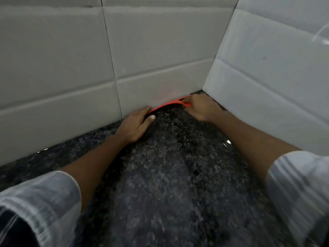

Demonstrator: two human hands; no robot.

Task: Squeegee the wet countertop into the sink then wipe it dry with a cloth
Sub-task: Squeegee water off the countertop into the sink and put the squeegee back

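— Where's the squeegee (170,103) from where you stand?

— Right in the far corner, pressed between the two hands. It's a red strip lying along the foot of the back wall tiles (151,56), its lower edge down on the dark speckled worktop (178,166).

— Who's got which end?

— The left hand (137,124) has the left end: fingers curled over the top of it against the wall, thumb tucked in front, so it's closed around that end. The right hand (201,107) clasps the right end, fingers wrapped round the red part where there are slots cut through it. That hand sits just short of the side wall tiles (267,68), which meet the back wall beyond its knuckles.

— Is the blade straight?

— It looks bowed, rising a little toward the right hand, though the wide lens may be doing that; I can't tell.

— And the worktop?

— Glossy on the near side of both hands, with a few bright glints close to each forearm. Both arms reach forward across it, light striped sleeves (44,202) rolled up near the elbows.

— Sink or cloth anywhere?

— Can't see either from this angle.
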